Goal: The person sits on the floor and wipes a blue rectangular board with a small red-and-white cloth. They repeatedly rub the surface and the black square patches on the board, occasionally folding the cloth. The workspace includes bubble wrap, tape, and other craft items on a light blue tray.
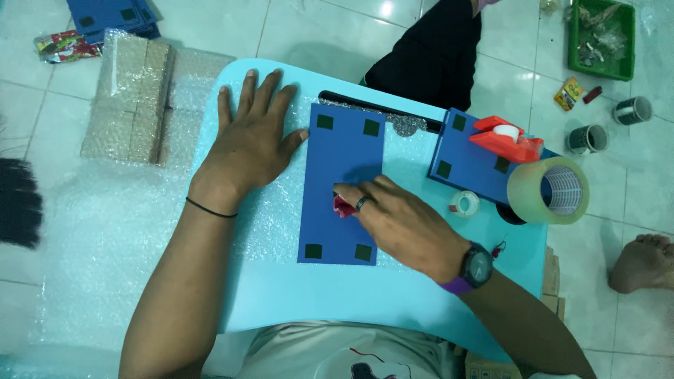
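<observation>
Nearest cam: pale shirt point(330, 354) at bottom edge, both forearms reaching fwd over light-blue lap table point(281, 302).

Progress, as a judgement: looks early-to-mid. Blue card panel point(342, 184) already laid flat on bubble wrap sheet point(112, 231), which covers the table's left part and spills onto the floor. Panel bare on top, no wrap folded over it, no tape on it as far as visible. Wrapping + taping seem left to do.

Left hand point(249, 144): flat, palm down, fingers spread wide on the wrap just left of panel, thumb tip touching panel's left edge. Holding nothing.

Right hand point(397, 217): resting on panel's lower right, fingers curled narrow, pinching small red bit point(342, 206) against the blue face. Can't tell what the bit is. Ring on one finger, watch w/ purple strap point(476, 268) on wrist.

Second blue panel point(470, 154) at table's right, red tape dispenser point(507, 138) on top. Big clear tape roll point(551, 189) on its side at right edge, small white roll point(464, 203) near it.

Room: white tiled floor point(330, 28). Wrapped stack of tan bundles point(130, 98) upper left, more blue panels point(112, 14) behind. Green tray point(602, 38) of odds upper right, two tape rolls point(611, 125) on tiles. Another person's dark-clothed leg point(435, 56) across the table, bare foot point(642, 263) at right.
</observation>
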